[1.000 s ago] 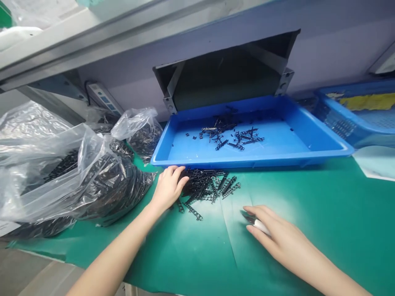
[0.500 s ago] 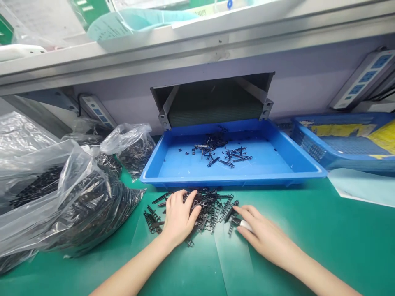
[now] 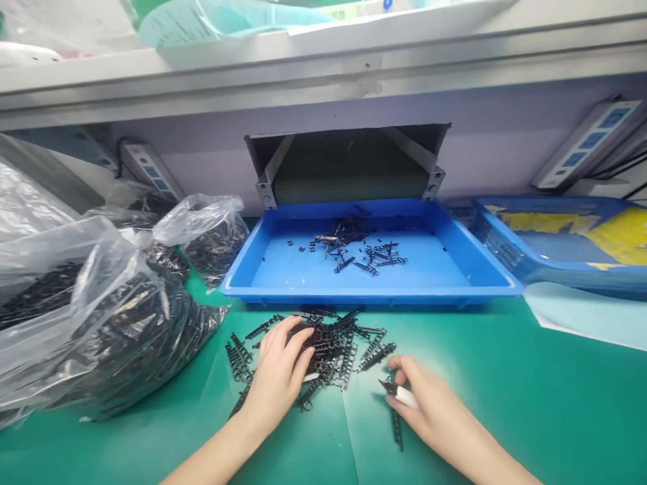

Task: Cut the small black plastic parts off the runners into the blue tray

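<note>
Head view: the left forearm slants up from the lower edge, and the left hand [image 3: 277, 364] lies palm down over the left part of a pile of black strips [image 3: 344, 343], its grip spread, fingers bent and apart. The right forearm comes in from the lower right; the right hand [image 3: 424, 404] is turned inward, index finger curled, its grip pinching a white-handled tool [image 3: 406, 397] whose dark tip points left and slightly upward. A single black strip [image 3: 397, 428] extends below the tool, its long axis running toward the near side; whether the fingers touch it cannot be told.

The pile sits on the green desk [image 3: 176, 444] just in front of the blue tray [image 3: 374, 291], its strips pointing many ways, several slanting up to the right. A clear bag [image 3: 126, 323] bounds the left side. Open desk lies between the pile and the right hand, and right of that hand up to a pale sheet [image 3: 581, 316].
</note>
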`<state>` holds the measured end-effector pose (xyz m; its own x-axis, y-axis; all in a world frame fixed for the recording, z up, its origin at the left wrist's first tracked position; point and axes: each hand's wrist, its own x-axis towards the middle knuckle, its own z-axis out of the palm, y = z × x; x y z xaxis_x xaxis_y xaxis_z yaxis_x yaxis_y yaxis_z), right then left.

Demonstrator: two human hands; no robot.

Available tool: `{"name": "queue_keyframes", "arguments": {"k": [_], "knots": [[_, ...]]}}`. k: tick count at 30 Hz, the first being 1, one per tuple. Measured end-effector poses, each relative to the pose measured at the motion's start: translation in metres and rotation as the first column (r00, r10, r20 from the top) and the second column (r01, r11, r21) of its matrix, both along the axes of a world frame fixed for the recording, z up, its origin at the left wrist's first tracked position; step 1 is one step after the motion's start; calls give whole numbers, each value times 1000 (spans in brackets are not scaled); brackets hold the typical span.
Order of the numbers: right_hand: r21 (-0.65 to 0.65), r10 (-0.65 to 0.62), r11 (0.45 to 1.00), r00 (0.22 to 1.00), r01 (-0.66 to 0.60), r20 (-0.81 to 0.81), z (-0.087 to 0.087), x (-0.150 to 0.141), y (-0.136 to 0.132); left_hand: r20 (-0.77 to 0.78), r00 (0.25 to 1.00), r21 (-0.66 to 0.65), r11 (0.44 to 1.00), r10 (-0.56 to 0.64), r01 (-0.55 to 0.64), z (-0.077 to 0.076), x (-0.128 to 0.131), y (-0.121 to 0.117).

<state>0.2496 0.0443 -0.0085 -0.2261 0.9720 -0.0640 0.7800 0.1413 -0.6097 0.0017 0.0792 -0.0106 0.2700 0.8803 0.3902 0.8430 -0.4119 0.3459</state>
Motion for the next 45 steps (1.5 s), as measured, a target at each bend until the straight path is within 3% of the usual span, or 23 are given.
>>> {"name": "queue_keyframes", "arguments": {"k": [3, 6, 9, 11, 14, 17, 19, 21, 23, 25, 26, 29, 33, 37, 45], "knots": [[-183, -89, 981, 987, 63, -134, 16, 0, -3, 95, 995, 2, 1000, -20, 20, 6, 8, -22], [-348, -145, 935, 971, 71, -190, 29, -2, -4, 225, 967, -133, 979, -119, 152, 11, 24, -49], [-241, -114, 966, 991, 92, -77, 30, -5, -4, 355, 915, -246, 924, -194, 291, 11, 43, -69], [-172, -103, 979, 993, 112, 59, 26, -5, -3, 425, 887, -291, 901, -181, 323, 9, 52, -76], [-217, -79, 970, 984, 114, 160, 19, -2, -3, 498, 858, -362, 869, -126, 338, 5, 58, -82], [-269, -50, 959, 987, 90, 151, 19, -2, -5, 565, 825, -453, 826, -25, 335, 0, 60, -85], [-301, -32, 952, 994, 64, 109, 24, -6, -9, 621, 777, -555, 758, 102, 343, -3, 62, -86], [-369, -65, 927, 998, 58, -7, 29, -14, -14, 681, 681, -651, 650, 271, 393, -5, 66, -87], [-461, -149, 885, 979, 69, -140, 31, -24, -20, 717, 536, -689, 569, 446, 449, -5, 72, -88], [-525, -225, 848, 946, 72, -234, 31, -32, -25, 722, 413, -691, 540, 555, 481, -4, 77, -89], [-528, -232, 847, 938, 65, -257, 30, -34, -27, 718, 388, -693, 537, 578, 481, -2, 78, -89], [-423, -157, 906, 941, 17, -299, 28, -32, -30, 687, 457, -726, 506, 565, 465, 2, 74, -90], [-220, 81, 963, 949, -153, -304, 27, -22, -36, 615, 560, -789, 435, 556, 435, 6, 62, -88], [-155, 192, 963, 963, -222, -187, 26, -23, -44, 620, 530, -781, 387, 579, 490, 12, 57, -86], [-89, 297, 949, 952, -303, -69, 26, -30, -44, 623, 510, -773, 365, 593, 519, 16, 57, -85]]}}
